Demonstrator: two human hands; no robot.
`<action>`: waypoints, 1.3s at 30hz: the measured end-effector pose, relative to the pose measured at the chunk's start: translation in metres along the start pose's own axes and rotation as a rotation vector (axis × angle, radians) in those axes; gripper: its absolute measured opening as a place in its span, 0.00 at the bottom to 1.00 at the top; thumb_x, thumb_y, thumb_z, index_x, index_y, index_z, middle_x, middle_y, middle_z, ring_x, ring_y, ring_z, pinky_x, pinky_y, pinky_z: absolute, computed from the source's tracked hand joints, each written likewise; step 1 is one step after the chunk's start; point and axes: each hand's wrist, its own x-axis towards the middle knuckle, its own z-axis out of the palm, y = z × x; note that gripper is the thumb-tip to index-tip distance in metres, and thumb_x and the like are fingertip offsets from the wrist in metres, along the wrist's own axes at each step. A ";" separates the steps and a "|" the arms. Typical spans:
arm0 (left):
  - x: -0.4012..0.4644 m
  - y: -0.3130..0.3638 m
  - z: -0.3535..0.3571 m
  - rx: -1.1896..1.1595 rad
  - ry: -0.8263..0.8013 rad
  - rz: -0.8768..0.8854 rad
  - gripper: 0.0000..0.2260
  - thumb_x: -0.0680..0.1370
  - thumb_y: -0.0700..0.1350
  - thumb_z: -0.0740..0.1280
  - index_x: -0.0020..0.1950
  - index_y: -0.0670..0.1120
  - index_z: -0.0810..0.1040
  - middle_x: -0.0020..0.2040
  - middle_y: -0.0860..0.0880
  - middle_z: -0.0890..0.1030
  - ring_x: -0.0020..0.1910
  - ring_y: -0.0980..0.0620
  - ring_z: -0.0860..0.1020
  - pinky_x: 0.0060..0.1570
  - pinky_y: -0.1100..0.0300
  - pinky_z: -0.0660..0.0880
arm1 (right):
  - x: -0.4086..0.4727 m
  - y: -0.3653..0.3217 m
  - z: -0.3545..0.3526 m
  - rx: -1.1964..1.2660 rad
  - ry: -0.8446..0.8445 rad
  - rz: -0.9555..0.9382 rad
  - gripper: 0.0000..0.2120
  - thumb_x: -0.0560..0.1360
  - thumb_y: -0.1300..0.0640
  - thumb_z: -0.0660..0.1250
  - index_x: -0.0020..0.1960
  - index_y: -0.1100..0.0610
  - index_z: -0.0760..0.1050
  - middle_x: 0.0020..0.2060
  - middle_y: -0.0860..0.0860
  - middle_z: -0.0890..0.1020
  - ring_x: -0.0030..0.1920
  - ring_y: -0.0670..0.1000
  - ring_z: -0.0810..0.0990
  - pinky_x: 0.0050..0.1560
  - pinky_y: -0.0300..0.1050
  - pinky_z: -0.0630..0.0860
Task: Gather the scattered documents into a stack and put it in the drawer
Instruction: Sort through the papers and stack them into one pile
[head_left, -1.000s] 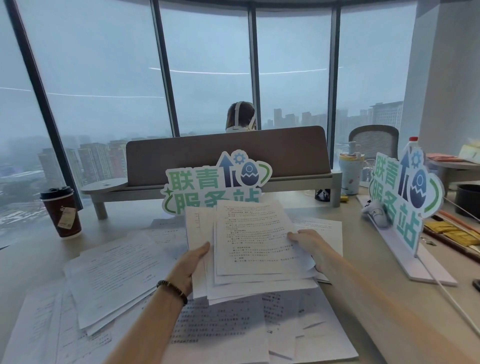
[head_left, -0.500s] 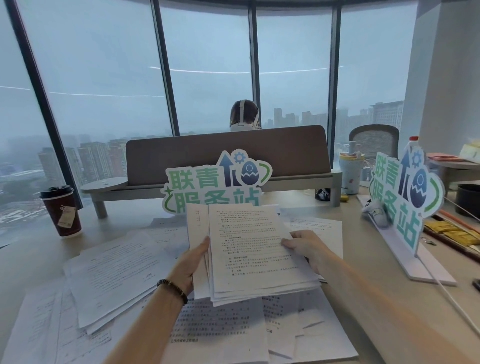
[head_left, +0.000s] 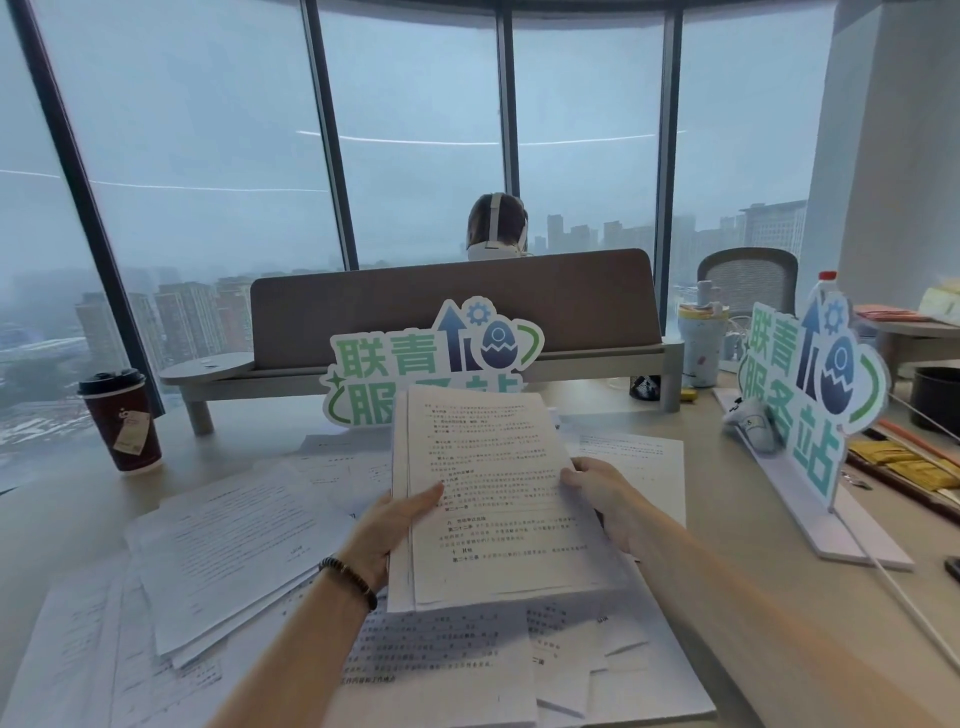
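While both hands hold it upright over the desk's (head_left: 691, 525) middle, the stack (head_left: 498, 499) stands with its lower edge down on loose sheets (head_left: 441, 670); the left hand (head_left: 395, 530) grips its left edge, thumb across the front page; the right hand (head_left: 602, 493) grips the right edge, fingers curled behind; a second pile (head_left: 228, 551) lies fanned toward the desk's left edge, apart from the stack; a cup (head_left: 122, 421) stands near the far left corner; one sign (head_left: 431, 358) stands behind the stack, another sign (head_left: 810, 400) along the right edge.
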 end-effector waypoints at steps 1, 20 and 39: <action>-0.001 0.000 0.001 -0.005 -0.001 0.006 0.16 0.78 0.41 0.68 0.65 0.38 0.77 0.58 0.36 0.83 0.56 0.35 0.82 0.51 0.41 0.81 | 0.000 0.001 0.002 0.000 -0.019 0.003 0.10 0.82 0.57 0.61 0.61 0.56 0.74 0.53 0.55 0.84 0.53 0.59 0.83 0.57 0.64 0.79; -0.026 0.022 0.031 0.100 0.187 0.476 0.07 0.80 0.39 0.66 0.56 0.44 0.82 0.51 0.45 0.86 0.50 0.44 0.85 0.48 0.47 0.82 | -0.043 -0.011 0.028 -0.086 0.208 -0.806 0.15 0.82 0.55 0.62 0.66 0.45 0.64 0.58 0.45 0.80 0.52 0.48 0.82 0.47 0.46 0.83; -0.034 0.022 0.030 0.069 0.098 0.375 0.09 0.79 0.40 0.67 0.57 0.46 0.81 0.52 0.44 0.86 0.51 0.42 0.84 0.51 0.44 0.81 | -0.040 -0.126 0.004 -0.455 0.389 -1.186 0.30 0.80 0.57 0.64 0.76 0.38 0.59 0.54 0.50 0.74 0.50 0.44 0.73 0.55 0.39 0.71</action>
